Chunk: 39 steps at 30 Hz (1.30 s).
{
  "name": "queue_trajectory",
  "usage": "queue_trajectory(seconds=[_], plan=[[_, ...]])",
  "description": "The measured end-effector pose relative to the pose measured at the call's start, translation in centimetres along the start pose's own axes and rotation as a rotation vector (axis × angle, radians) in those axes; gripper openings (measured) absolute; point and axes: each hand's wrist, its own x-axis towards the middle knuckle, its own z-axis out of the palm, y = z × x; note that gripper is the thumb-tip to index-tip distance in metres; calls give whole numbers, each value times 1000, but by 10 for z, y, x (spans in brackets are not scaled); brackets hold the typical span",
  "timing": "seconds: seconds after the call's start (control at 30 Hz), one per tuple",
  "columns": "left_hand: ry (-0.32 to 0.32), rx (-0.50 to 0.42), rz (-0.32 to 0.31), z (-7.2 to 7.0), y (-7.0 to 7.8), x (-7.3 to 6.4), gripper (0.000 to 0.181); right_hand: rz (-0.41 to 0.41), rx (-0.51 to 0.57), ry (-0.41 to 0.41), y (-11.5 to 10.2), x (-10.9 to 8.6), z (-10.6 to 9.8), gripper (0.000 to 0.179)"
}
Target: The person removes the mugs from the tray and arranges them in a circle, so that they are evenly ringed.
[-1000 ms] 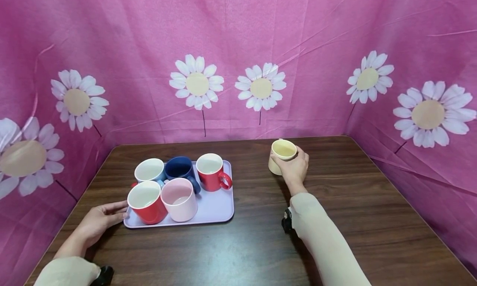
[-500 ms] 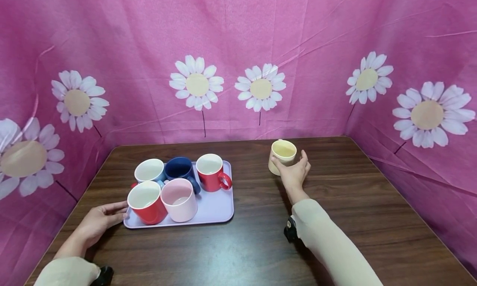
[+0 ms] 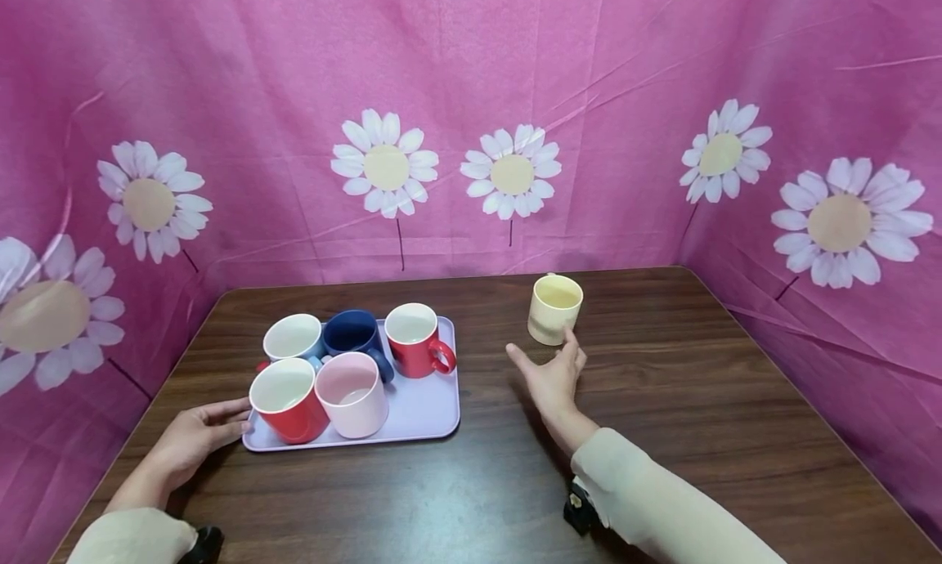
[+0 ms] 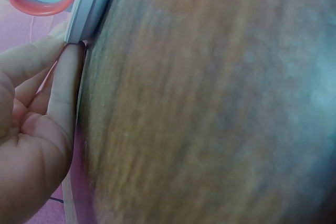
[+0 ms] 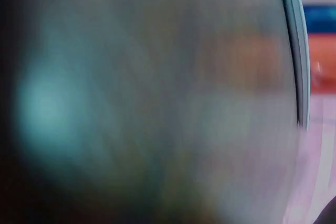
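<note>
My left hand (image 3: 193, 438) holds the left edge of a lilac tray (image 3: 423, 409) between thumb and fingers; in the left wrist view the fingertips (image 4: 67, 72) meet the tray rim (image 4: 86, 11). Mugs stand upright on the tray: a red one (image 3: 300, 417) and a pink one (image 3: 356, 409) in front, a light blue one (image 3: 283, 349), a navy one (image 3: 346, 343) and another red one (image 3: 415, 360) behind. My right hand (image 3: 553, 380) is empty, fingers spread, just in front of a pale yellow mug (image 3: 548, 323) standing on the table.
The brown wooden table (image 3: 662, 384) reaches back to a pink curtain (image 3: 471, 73) with daisies, which also closes off both sides. The tray's front right part has no mug on it. In the right wrist view, the blurred tabletop (image 5: 157, 77) fills most of the picture.
My right hand has let go of the yellow mug and drawn back toward me and slightly left. The yellow mug stays where it was. My left hand and the tray have not moved.
</note>
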Motion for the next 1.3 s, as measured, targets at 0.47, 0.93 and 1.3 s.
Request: queue_trajectory(seconds=[0.47,0.93,1.3], plan=[[1,-1,1,0,-1,-1,57,-151,23,-218,-17,-60,31,90],[2,14,-12,0,0,0,59,-324,64,-446,-38,-88,53,84],[2,13,-16,1,2,-1,59,-348,-14,-601,-48,-98,72,90]])
